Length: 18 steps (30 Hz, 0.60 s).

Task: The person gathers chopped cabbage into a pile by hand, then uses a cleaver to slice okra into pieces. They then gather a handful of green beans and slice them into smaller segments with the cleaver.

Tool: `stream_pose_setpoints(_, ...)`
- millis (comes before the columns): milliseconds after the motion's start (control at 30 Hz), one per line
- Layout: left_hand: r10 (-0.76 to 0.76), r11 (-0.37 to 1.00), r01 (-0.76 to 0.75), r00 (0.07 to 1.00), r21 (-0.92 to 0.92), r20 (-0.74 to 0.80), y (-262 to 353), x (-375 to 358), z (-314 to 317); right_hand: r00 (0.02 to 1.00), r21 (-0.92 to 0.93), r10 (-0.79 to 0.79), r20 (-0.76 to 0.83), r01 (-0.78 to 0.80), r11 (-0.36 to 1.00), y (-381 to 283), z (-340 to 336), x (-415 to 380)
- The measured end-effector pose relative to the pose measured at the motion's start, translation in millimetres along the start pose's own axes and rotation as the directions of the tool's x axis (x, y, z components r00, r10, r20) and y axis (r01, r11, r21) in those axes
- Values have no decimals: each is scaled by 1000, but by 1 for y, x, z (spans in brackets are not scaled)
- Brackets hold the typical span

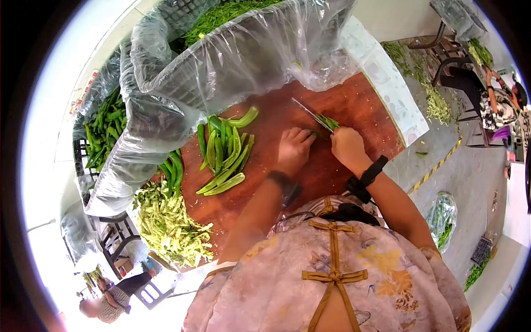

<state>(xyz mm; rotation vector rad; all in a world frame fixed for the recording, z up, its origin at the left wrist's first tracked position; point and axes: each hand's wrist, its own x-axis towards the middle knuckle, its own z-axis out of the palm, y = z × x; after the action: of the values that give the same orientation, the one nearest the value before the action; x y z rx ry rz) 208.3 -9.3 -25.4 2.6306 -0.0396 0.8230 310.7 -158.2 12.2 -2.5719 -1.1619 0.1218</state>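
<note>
My right hand (348,146) is closed around the handle of a knife (303,107), whose narrow blade points up and left over the reddish-brown cutting board (265,182). Beside the blade lie thin green pepper shreds (328,121). Just left of it, my left hand (294,147) is curled down on the board, with a dark green pepper piece (314,133) showing at its fingertips; the fingers mostly hide it. Farther left, split long green peppers (225,149) lie in a pile, some with pale insides facing up.
Plastic-lined crates hold green shreds (227,19) and whole green peppers (108,130). Pale seedy trimmings (168,224) are heaped at the board's left edge, near more whole peppers (174,170). Other people sit at lower left (113,299) and far right (500,105). A plastic bag (441,218) lies on the floor.
</note>
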Motion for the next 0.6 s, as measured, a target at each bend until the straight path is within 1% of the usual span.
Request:
stream_pose_setpoints(67,-4,1000,4,1000,6,1,0,-1,0,1000,13,3,-18,-2,1000,4,0,-4)
stream_pose_setpoints(133,-8,1000,8,1000,8,4,2,0,-1,996,-7,-23,82,24,1000,-1,-8,-15)
stream_pose_setpoints(167,-20,1000,20,999,1,30,2,0,-2,996,-9,-21,83,22,1000,-4,-12,-19)
stream_pose_setpoints(233,-30,1000,30,998,-5,57,2,-1,-2,987,-28,34,156,-30,999,-12,-17,-23)
stream_pose_setpoints(333,-40,999,41,998,-12,55,1,-3,0,984,-27,20,178,-15,1000,-11,-18,-23)
stream_pose_setpoints(400,-34,998,35,999,-60,15,0,-1,1,985,-31,16,170,-11,999,-11,-17,-23)
stream_pose_setpoints(500,-24,997,27,999,-66,49,0,-1,-2,984,-44,8,179,0,999,-16,-15,-17)
stream_pose_setpoints(567,-24,997,27,999,-69,45,0,-1,-1,982,-55,9,191,2,999,-19,-10,-9)
stream_pose_setpoints(600,-18,997,21,999,-71,39,0,-1,-1,987,-48,-19,160,27,998,-19,-4,-3)
